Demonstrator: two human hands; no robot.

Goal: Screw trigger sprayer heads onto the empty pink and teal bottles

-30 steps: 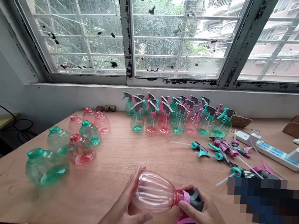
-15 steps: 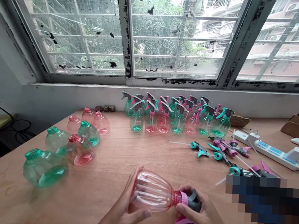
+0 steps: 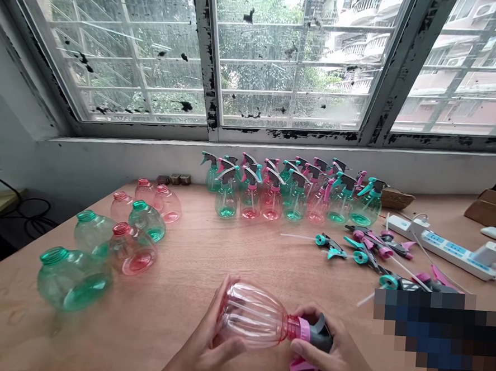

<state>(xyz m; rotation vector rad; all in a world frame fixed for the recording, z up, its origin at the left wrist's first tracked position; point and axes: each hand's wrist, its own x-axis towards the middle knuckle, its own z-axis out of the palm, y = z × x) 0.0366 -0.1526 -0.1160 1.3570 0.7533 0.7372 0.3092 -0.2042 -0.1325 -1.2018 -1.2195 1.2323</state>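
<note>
A clear pink spray bottle [image 3: 254,314] lies sideways in the air between my hands, its base to the left. My left hand [image 3: 211,340] is wrapped round the base end, with the thumb along the lower side. At the neck, my right hand [image 3: 326,341] grips the pink collar and dark grey spray head [image 3: 321,332]. The pink trigger [image 3: 303,366] sticks out below those fingers. The collar sits against the bottle's threaded neck; whether it is fully tight I cannot tell.
Open green bottles [image 3: 74,281] and pink bottles [image 3: 132,251] stand at the left. Assembled spray bottles [image 3: 295,202] line the wall. Loose spray heads [image 3: 365,254] with tubes lie at the right, near a white power strip [image 3: 449,251] and a brown box [image 3: 490,208].
My left thumb has shifted slightly on the bottle. Both hands otherwise keep nearly the same grip and place, and the view has moved a touch.
</note>
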